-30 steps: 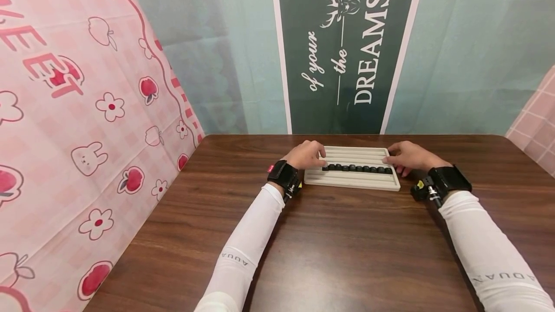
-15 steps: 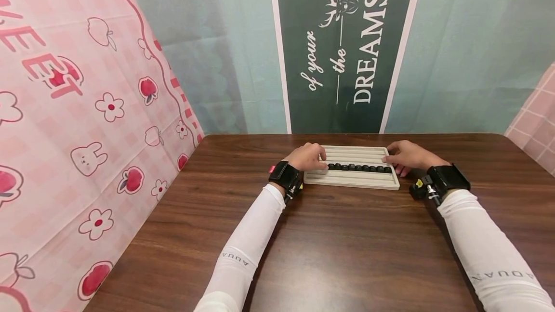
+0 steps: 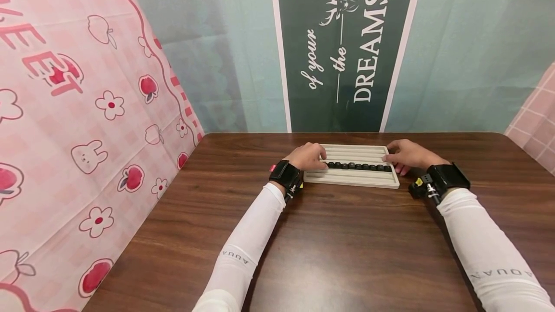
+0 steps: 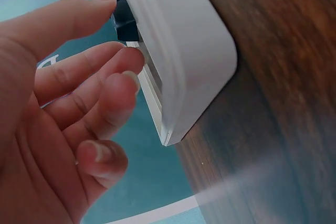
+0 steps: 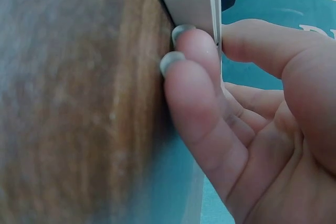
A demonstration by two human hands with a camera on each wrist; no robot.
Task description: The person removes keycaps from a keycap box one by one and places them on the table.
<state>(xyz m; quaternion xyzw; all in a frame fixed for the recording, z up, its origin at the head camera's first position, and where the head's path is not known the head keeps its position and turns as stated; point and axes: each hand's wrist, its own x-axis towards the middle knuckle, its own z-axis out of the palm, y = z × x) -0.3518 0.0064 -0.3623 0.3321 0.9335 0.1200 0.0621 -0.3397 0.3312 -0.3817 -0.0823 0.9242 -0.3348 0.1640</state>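
L hand (image 3: 307, 156) shifts vs 1 s ago: thumb now over L end of dark row (image 3: 359, 166)

Head: pale tray (image 3: 351, 178) flat on bench (image 3: 347, 235), dark row across it; R hand (image 3: 409, 154) at tray's R edge.
L wrist: thumb & fingers apart, thumb tip overlaps dark row; can't tell if pressing.
R wrist: fingers at outer wall, thumb at rim, clamped on tray's edge.

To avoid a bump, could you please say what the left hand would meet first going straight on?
The left hand would likely meet the black pieces in the tray; whether its thumb touches them is unclear.
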